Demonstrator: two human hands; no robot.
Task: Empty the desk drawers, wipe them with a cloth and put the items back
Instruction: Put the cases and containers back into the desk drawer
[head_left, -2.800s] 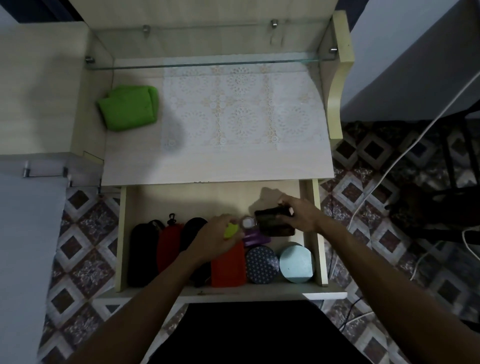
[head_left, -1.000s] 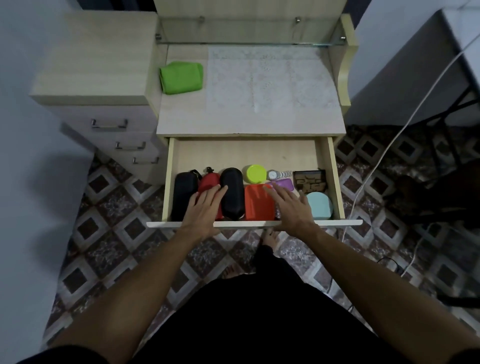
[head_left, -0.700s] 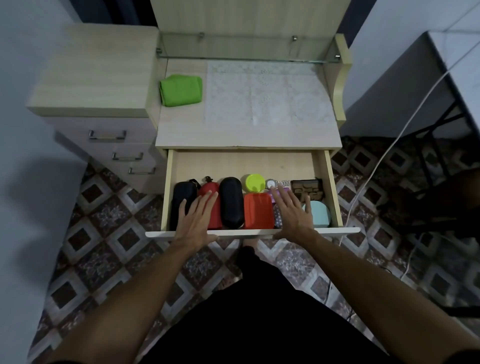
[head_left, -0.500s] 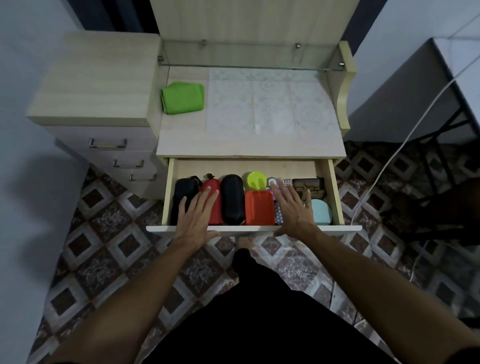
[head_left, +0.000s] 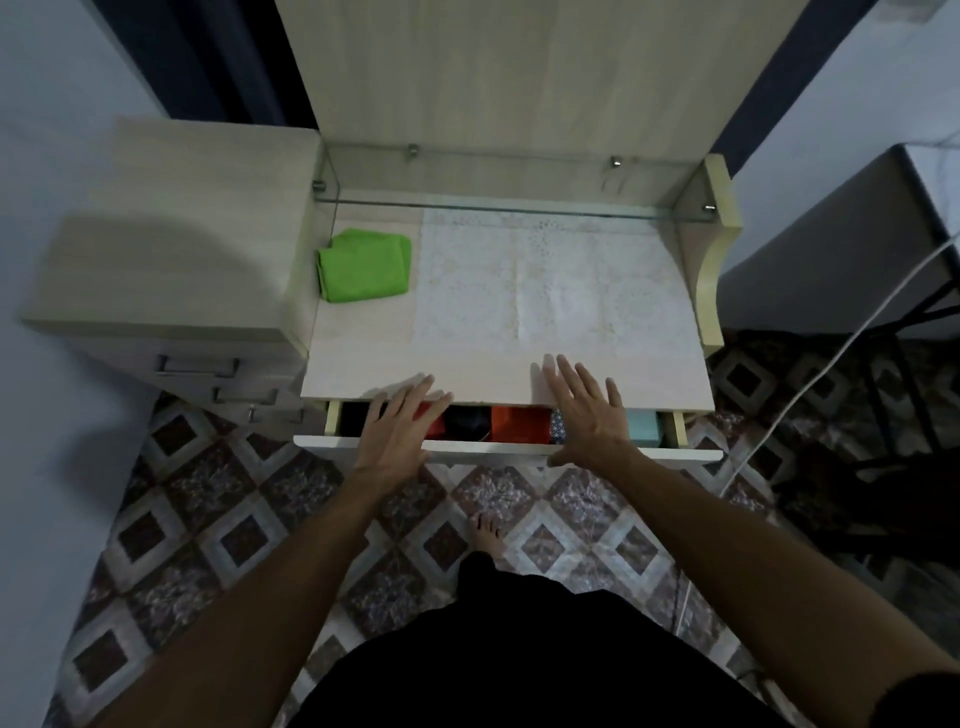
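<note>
The green cloth (head_left: 364, 266) lay folded on the counter (head_left: 363, 358), well beyond the left hand (head_left: 397, 434) and a little to its left. That hand's grip was flat and open, fingers straight and holding nothing, its palm pressed on the front edge of the drawer (head_left: 483, 447). The drawer showed only a narrow slot under the counter's edge. In the slot, just right of the left hand's fingers, sat a black case (head_left: 467, 423) and then an orange pouch (head_left: 519, 425). Next came the right hand (head_left: 587, 415), its grip likewise open with fingers spread, palm on the drawer front and fingertips over the counter's edge. Just right of it a pale blue tin (head_left: 643, 428) showed in the slot.
</note>
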